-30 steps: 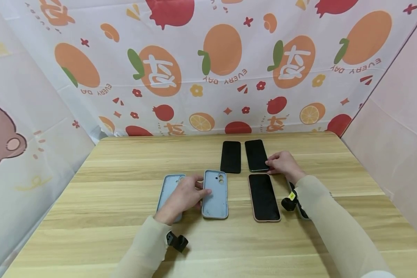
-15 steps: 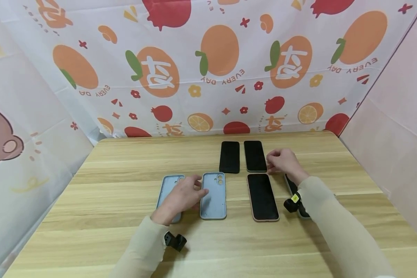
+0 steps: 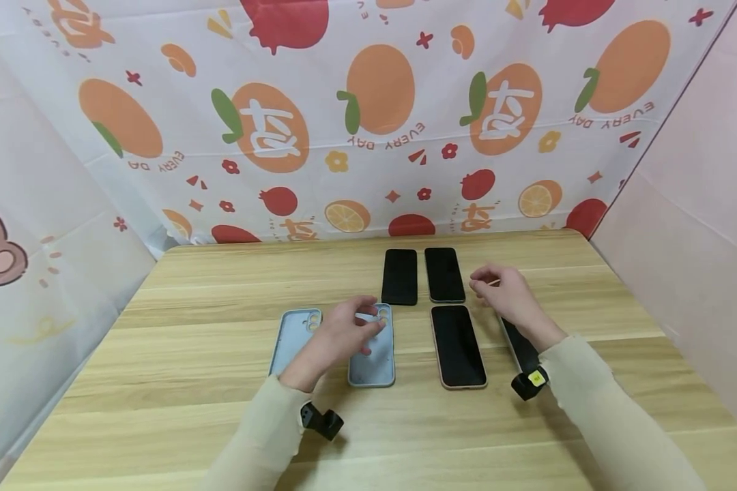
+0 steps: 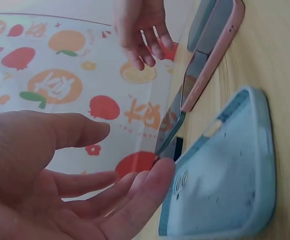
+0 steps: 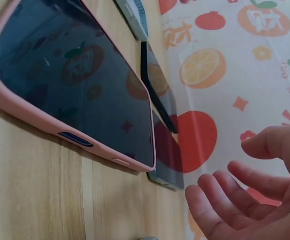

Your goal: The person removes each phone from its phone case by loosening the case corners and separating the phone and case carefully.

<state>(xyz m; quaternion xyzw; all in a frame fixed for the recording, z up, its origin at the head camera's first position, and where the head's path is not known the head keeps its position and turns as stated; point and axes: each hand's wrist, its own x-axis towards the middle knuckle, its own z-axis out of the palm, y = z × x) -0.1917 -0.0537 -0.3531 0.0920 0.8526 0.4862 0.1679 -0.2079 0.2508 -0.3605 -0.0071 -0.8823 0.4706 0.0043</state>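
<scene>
My left hand [image 3: 344, 331] hovers over a light blue phone case [image 3: 371, 368] lying open side up, fingers loosely bent and holding nothing. In the left wrist view the case [image 4: 225, 185] lies just past the fingertips. Left of it is a second light blue phone case [image 3: 288, 341], partly behind my forearm. My right hand [image 3: 506, 293] is off the table, right of a black phone [image 3: 445, 275], with relaxed fingers; the right wrist view shows nothing in its palm. A phone in a pink case [image 3: 458, 348] lies in front of it.
Another black phone [image 3: 400, 276] lies at the back. A cased phone [image 3: 518, 344] is partly hidden under my right wrist. All rest on a wooden table [image 3: 209, 327], before a fruit-print curtain [image 3: 319, 61].
My left hand has come off the blue case's left edge and risen over it to the right. My right hand has drawn away from the back right phone, which it touched earlier.
</scene>
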